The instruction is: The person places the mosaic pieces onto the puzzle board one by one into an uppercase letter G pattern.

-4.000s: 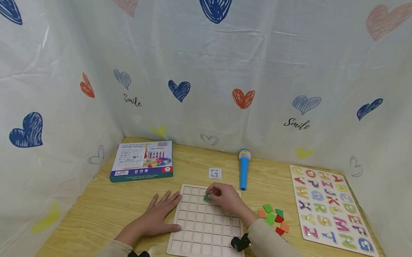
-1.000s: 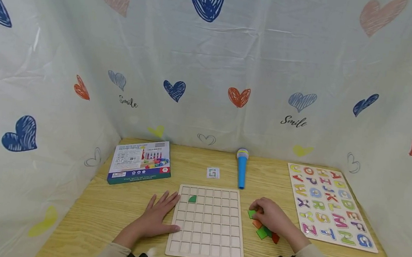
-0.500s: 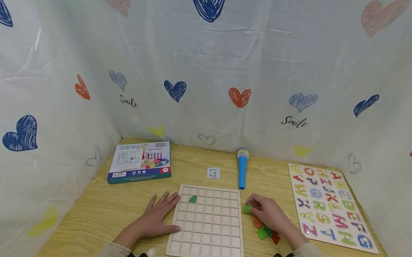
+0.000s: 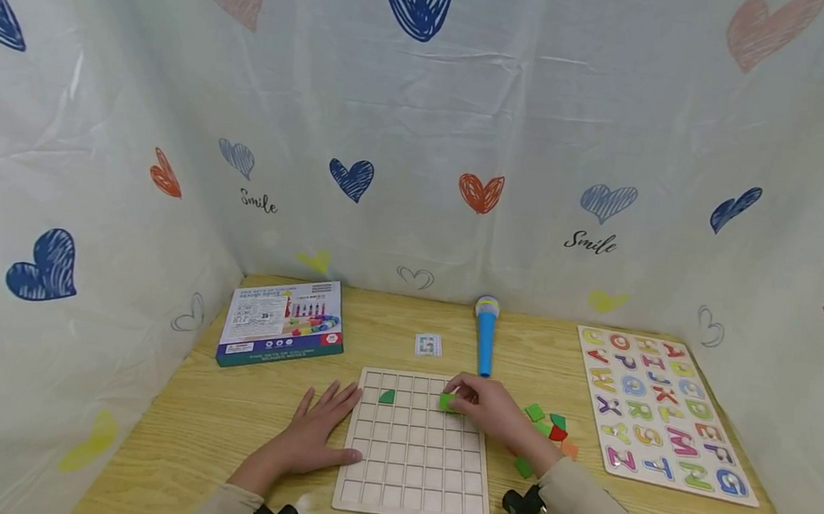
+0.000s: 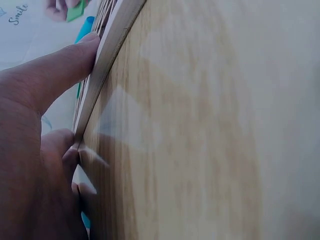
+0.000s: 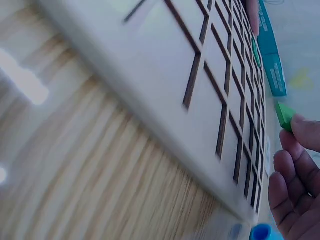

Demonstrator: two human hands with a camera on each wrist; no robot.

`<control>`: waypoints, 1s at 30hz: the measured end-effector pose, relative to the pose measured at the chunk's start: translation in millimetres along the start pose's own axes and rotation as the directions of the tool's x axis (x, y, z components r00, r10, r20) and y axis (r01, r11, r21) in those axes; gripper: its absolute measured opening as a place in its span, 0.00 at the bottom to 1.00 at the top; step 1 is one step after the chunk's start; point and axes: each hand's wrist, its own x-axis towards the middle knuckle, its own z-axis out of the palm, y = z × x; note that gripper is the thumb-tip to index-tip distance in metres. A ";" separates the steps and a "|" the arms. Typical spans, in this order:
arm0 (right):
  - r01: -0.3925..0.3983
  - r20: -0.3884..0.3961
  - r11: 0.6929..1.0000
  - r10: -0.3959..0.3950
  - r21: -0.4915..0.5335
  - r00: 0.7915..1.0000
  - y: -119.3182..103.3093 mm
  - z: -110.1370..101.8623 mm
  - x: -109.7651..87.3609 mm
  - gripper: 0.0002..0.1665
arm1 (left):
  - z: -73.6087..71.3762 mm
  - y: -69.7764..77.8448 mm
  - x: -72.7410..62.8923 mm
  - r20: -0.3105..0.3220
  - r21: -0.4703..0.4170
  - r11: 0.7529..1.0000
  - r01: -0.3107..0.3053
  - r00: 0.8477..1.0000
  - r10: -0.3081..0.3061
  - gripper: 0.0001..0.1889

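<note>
A wooden grid board (image 4: 397, 455) lies on the table, with one dark green quarter-round tile (image 4: 386, 397) in a cell of its second row. Over the board's upper right cells, my right hand (image 4: 490, 408) pinches a light green square tile (image 4: 446, 402) between thumb and fingers; the right wrist view shows this green tile (image 6: 285, 116) held above the grid. My left hand (image 4: 315, 435) lies spread at the board's left side, thumb on its edge. In the left wrist view the thumb (image 5: 65, 67) touches the board's rim (image 5: 107, 60).
Loose green, red and orange tiles (image 4: 557, 434) lie right of the board, partly behind the right forearm. Behind the board are a small patterned card (image 4: 429, 344) and a blue toy microphone (image 4: 484, 340). A box (image 4: 283, 323) stands back left; an alphabet board (image 4: 667, 414) lies right.
The dark green tile has been let go in the grid. My right hand has since picked a light green square from the loose tiles and moved left over the board. My left hand stays put.
</note>
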 end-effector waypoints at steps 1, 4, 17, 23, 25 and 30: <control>0.007 0.003 1.000 -0.007 0.006 1.000 -2.2 2.3 3.5 0.04 | -0.2 0.2 -0.1 -0.001 -0.001 1.000 -0.002 1.000 0.002 0.51; 0.034 0.000 0.999 -0.034 -0.007 0.999 -6.7 10.1 13.9 0.04 | -0.4 0.6 -0.2 -0.003 -0.006 1.000 -0.009 1.000 0.009 0.51; 0.038 0.060 0.997 -0.033 -0.072 0.998 -28.7 42.6 46.1 0.05 | 0.0 0.9 0.1 -0.010 0.009 1.000 0.006 1.000 -0.005 0.51; 0.037 0.077 0.992 -0.028 -0.120 0.997 -32.6 49.7 50.4 0.05 | 0.5 -0.4 -0.5 -0.013 0.015 1.000 0.004 1.000 -0.004 0.51; 0.043 0.090 0.990 -0.031 -0.137 0.996 -32.8 50.4 50.6 0.05 | 0.5 -0.1 -0.4 -0.010 0.011 1.000 0.006 1.000 -0.006 0.51; 0.058 0.101 0.980 -0.039 -0.190 0.994 -33.1 51.0 50.6 0.05 | 0.0 0.9 -0.3 -0.009 0.006 1.000 0.010 1.000 -0.009 0.51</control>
